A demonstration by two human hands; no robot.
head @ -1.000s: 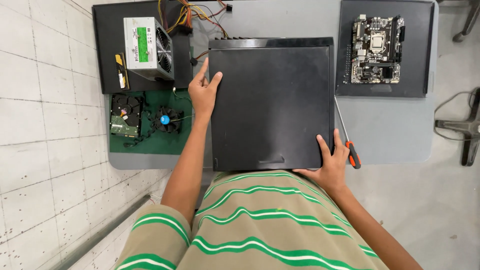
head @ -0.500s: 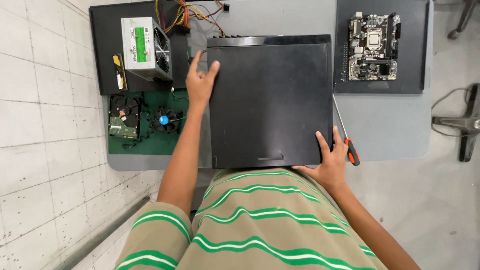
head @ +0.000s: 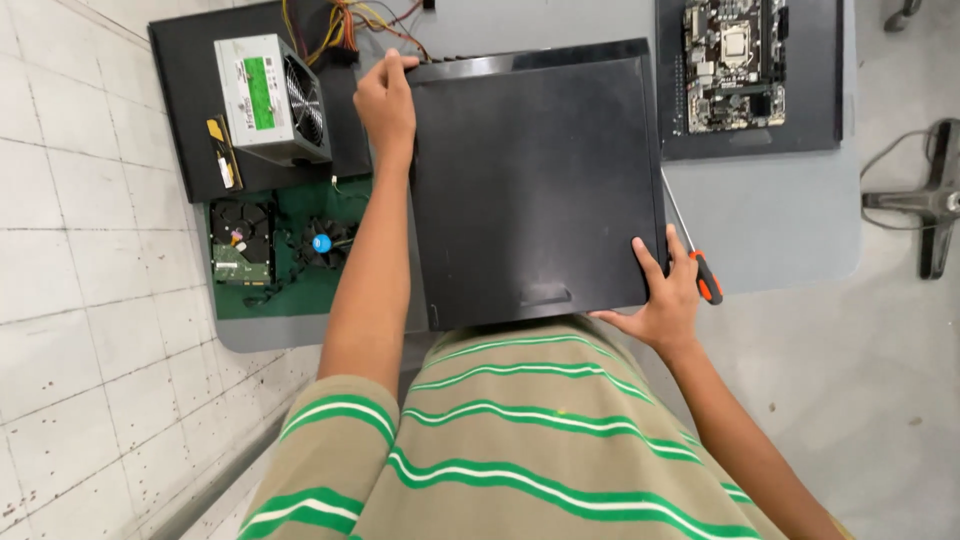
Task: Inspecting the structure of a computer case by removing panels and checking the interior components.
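A large black computer case panel [head: 535, 185] lies flat over the middle of the grey table [head: 770, 230]. My left hand [head: 385, 105] grips its far left corner, fingers curled over the top edge. My right hand [head: 665, 295] holds the near right corner, thumb on top of the panel. An orange-handled screwdriver [head: 695, 255] lies on the table just beside my right hand.
A grey power supply [head: 270, 100] with coloured wires sits on a black mat at the left. Below it a hard drive [head: 240, 245] and a cooling fan [head: 322, 243] rest on a green mat. A motherboard [head: 735, 60] lies on a black mat at the right. A chair base [head: 925, 200] stands on the floor.
My left hand has slid from the panel's left edge up to its far left corner. The right hand has kept its hold on the near right corner.
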